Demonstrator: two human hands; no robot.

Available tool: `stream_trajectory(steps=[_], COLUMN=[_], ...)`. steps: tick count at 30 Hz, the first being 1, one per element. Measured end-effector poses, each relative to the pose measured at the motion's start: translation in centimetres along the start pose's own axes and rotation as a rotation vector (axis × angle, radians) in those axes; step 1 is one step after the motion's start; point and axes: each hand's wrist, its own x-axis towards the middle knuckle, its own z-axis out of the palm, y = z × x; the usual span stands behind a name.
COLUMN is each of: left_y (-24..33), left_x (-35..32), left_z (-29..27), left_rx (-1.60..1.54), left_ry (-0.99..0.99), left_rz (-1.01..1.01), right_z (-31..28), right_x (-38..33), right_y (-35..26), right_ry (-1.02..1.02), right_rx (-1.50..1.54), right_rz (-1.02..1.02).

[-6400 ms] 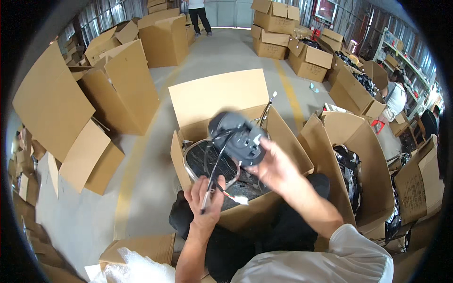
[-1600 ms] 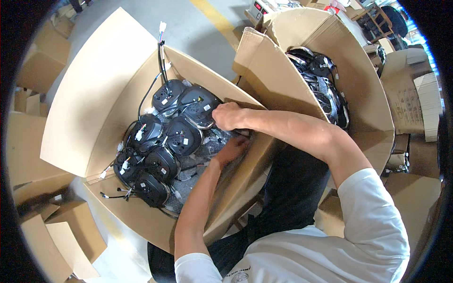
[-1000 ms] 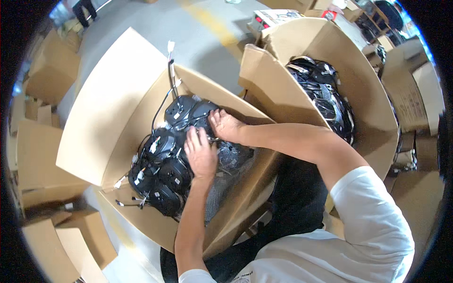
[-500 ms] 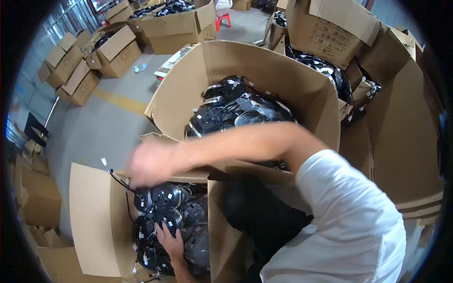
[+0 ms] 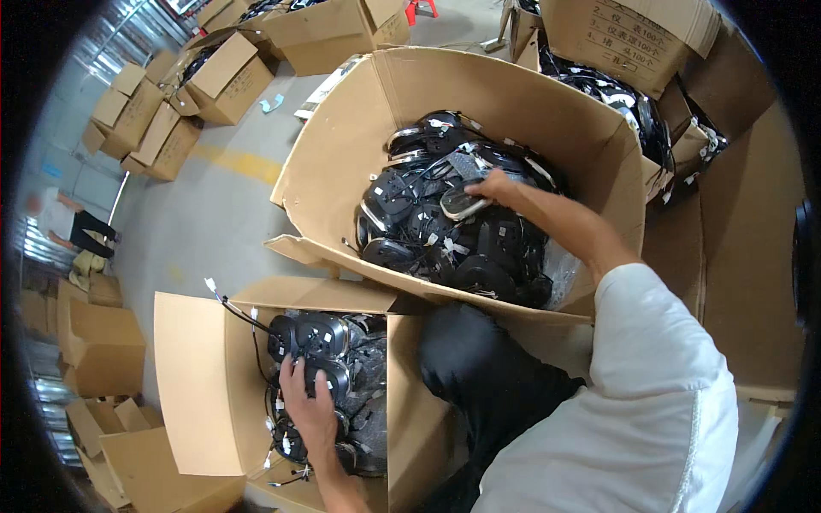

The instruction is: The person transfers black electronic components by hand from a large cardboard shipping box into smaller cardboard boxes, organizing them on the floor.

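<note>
In the large open carton, my right hand grips the edge of a black instrument cluster with a clear oval lens and pale rim. Around it lies a pile of similar black clusters with cables and small white plugs. My left hand hovers over or rests on clusters in the smaller carton; its fingers are spread. Two dark housings show just beyond those fingertips. Clear bubble wrap lines that carton's right side.
A cable with a white plug sticks out over the smaller carton's flap. More cartons with parts stand at the far left, others at the far right. A person is at the left. My dark-clothed knee is beside both cartons.
My right hand has swung from above the smaller carton over into the large one and grips a cluster there. My left hand stays over the smaller carton. The view has shifted.
</note>
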Motion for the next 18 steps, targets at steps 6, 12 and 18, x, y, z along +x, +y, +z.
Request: stream_trajectory(steps=[6,12,18], left_y=[11.0,19.1,12.5], left_x=[5.9,8.7,1.6], left_z=[1.8,1.0,-4.9], left_rx=[-0.345,-0.952,-1.272], left_ry=[0.078,-0.042,0.197], left_rz=[0.013,-0.169,-0.361], right_z=[-11.1,-14.6,-3.9], right_x=[-8.0,-22.2,-7.0], right_y=[-11.7,-18.6,-5.4], right_ry=[-0.487,-0.790,-0.474], right_rx=[0.459,0.567,-0.511], right_rz=[-0.723,-1.067,-1.018])
